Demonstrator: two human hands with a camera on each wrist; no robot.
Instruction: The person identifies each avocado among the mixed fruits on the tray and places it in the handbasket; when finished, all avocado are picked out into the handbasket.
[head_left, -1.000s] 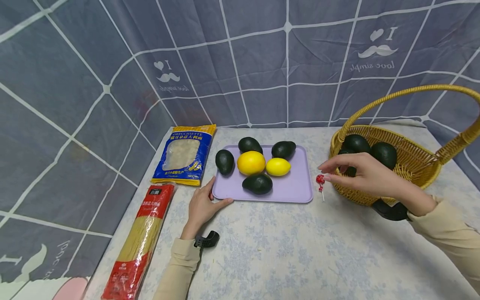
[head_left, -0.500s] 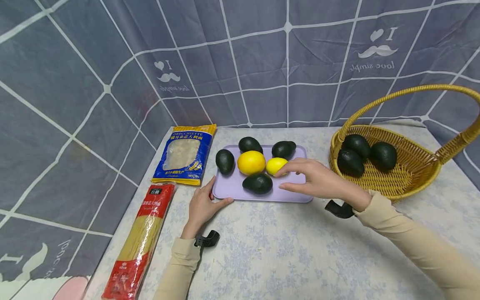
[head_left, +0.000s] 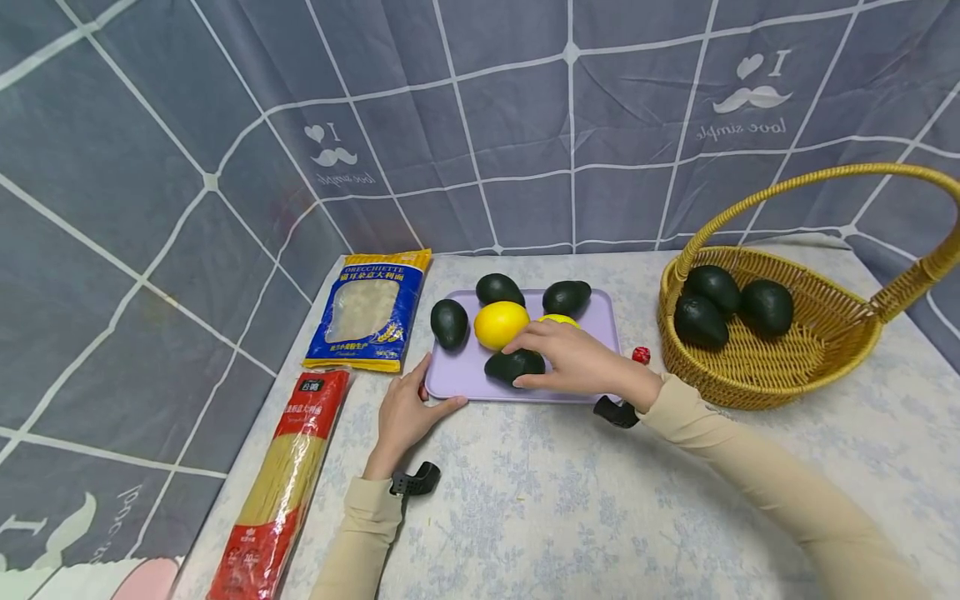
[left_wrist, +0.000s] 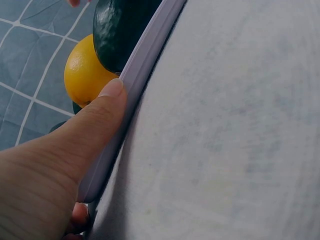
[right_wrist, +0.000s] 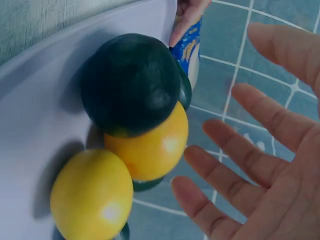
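Note:
My left hand (head_left: 405,412) holds the near left corner of a lilac tray (head_left: 577,385). Its thumb lies on the rim in the left wrist view, and a fingertip shows at the corner. Over the front avocado (head_left: 510,367) on the tray is my right hand (head_left: 573,358). The right wrist view shows its fingers (right_wrist: 240,140) spread, apart from that dark green avocado (right_wrist: 132,82). Behind it sits a round orange-yellow fruit (head_left: 501,325). A lemon (head_left: 558,319) is partly hidden by the right hand. Avocados lie at the tray's left (head_left: 449,323) and back (head_left: 567,297).
At right stands a wicker basket (head_left: 817,367) with a tall handle and avocados (head_left: 767,307) inside. A red-wrapped lollipop (head_left: 641,355) lies between tray and basket. At left are an orecchiette bag (head_left: 367,310) and a spaghetti pack (head_left: 281,483). A grey checked curtain (head_left: 525,125) backs the table.
My right hand has moved left from beside the lollipop and basket, past the lemon, to the front avocado. My left hand stays at the tray's corner.

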